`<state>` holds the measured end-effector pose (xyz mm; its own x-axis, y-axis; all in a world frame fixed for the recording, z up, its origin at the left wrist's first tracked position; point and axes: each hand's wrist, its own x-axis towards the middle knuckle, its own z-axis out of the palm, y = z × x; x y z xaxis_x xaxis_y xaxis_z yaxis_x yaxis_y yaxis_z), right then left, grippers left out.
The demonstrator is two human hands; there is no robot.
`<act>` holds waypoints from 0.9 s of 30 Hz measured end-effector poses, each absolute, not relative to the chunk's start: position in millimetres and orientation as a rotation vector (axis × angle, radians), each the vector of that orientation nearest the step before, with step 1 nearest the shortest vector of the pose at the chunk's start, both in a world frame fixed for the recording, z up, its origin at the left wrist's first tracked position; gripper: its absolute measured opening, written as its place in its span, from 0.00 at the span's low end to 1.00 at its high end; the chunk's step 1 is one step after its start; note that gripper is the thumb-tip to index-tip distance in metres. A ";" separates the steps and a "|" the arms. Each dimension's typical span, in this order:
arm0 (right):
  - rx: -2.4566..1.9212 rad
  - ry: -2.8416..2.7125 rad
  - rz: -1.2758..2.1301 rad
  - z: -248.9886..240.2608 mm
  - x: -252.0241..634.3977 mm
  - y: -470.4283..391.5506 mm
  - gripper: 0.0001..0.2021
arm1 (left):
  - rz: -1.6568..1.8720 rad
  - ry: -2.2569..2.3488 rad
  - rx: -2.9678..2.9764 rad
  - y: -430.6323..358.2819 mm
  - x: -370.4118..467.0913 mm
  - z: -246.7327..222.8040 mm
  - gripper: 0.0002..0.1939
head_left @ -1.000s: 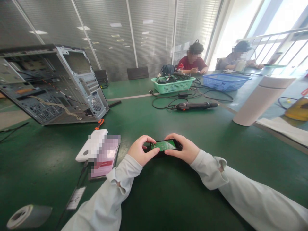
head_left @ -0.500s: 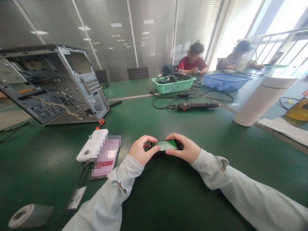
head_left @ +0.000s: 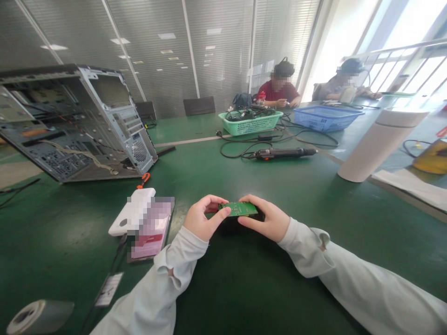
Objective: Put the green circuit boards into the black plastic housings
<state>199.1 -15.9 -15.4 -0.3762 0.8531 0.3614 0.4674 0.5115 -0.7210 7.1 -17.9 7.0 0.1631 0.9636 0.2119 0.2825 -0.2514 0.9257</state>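
A small green circuit board [head_left: 240, 209] is held low over the table, in front of me. My left hand [head_left: 203, 216] pinches its left end, thumb on top and fingers behind. Around the board's right end, my right hand [head_left: 270, 218] is closed, with its thumb at the near edge and fingers at the far edge. Something black, perhaps a casing, shows beneath the board and between the right fingers; most of it is hidden in shadow.
An opened computer case [head_left: 104, 135] stands at left, near a white device [head_left: 134, 211] and a pinkish package [head_left: 153, 232]. A tape roll [head_left: 40, 316] lies lower left. Ahead are an electric screwdriver [head_left: 284, 153], green basket [head_left: 249, 124], blue basket [head_left: 326, 119] and pink bottle [head_left: 380, 144]. Two people sit beyond.
The circuit board has tilted and appears slightly raised from the black part around it; its glare is gone. Both hands keep nearly the same place, and the view has shifted slightly.
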 end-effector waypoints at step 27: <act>-0.985 -1.935 1.067 -10.5 201.3 -22.1 0.26 | 0.961 1.367 1.878 -18.6 5.2 10.7 0.19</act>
